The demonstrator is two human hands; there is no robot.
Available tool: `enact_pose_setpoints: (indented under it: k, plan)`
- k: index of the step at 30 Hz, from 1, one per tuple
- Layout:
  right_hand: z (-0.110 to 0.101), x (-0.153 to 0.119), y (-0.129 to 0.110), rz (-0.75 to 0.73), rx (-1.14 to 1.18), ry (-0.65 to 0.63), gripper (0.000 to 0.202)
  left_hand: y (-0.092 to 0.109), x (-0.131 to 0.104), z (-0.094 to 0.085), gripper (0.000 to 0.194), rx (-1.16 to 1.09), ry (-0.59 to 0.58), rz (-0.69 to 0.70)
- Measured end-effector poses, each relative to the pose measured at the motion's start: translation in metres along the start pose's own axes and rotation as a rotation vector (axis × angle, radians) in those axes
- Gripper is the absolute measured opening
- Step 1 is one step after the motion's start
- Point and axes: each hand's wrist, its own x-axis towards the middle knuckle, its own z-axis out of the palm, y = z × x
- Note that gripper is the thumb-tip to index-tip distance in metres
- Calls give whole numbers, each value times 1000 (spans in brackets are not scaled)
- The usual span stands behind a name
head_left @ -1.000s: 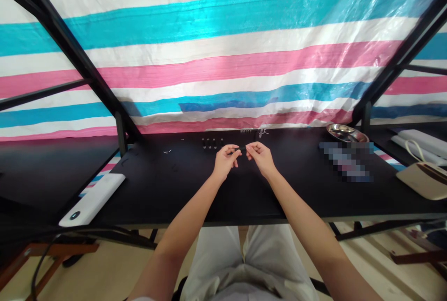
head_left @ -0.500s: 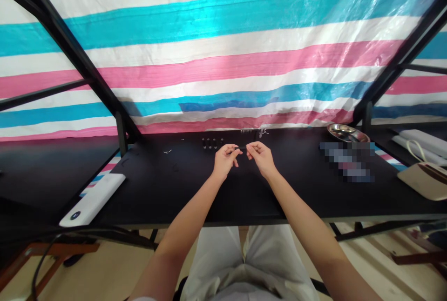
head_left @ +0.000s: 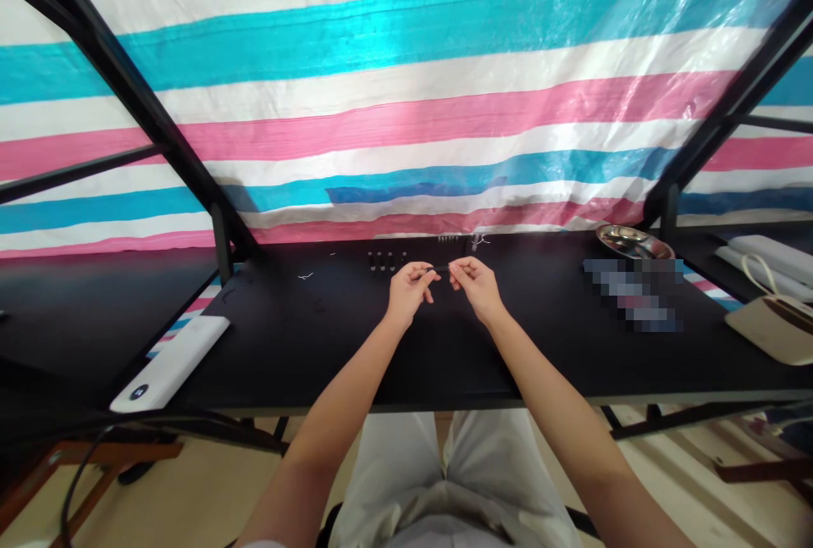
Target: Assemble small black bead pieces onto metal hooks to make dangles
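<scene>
Slim black piece (head_left: 440,268), finish too small to make out, spans the gap between both hands, just nearer than the short dark cylinders. Left hand (head_left: 412,290): thumb and fingers pinched on one end. Right hand (head_left: 473,284): same grip, other end. Each hand partly hides the piece.

Worktop (head_left: 305,345): flat, black, smooth, dull sheen. Short dark cylinders (head_left: 381,262), four in a row, pale-tipped; the rightmost sits close beside the left hand. Row of tiny metallic bits (head_left: 448,239) at the far edge; thin white strands (head_left: 483,240) beside them. Another white strand (head_left: 306,276), bent, lies left.

Right side: shiny round metal dish (head_left: 635,241), a pixelated item just nearer, unreadable. Long white rounded case (head_left: 171,366) with dark disc along the left edge. Beige pouch (head_left: 771,328), corded, far right. Crinkled glossy striped sheeting (head_left: 406,107) behind, between black metal bars (head_left: 136,99).
</scene>
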Motion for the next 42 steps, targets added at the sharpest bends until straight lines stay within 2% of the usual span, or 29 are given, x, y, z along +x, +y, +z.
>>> enact_pose_setpoints:
  k: [29,36,39,42]
  plan:
    - [-3,2,1,8,-24,35,28,-6,2,-3,33,-14,23,-18]
    - [-10,5,-1,5,-17,158,29,-7,5,-7,37,-18,67,-24]
    - [-12,5,-1,-20,-5,187,28,-9,5,-7,37,-3,34,-45]
    - [-9,3,-1,-35,-41,98,29,-10,4,-5,36,28,-76,-79]
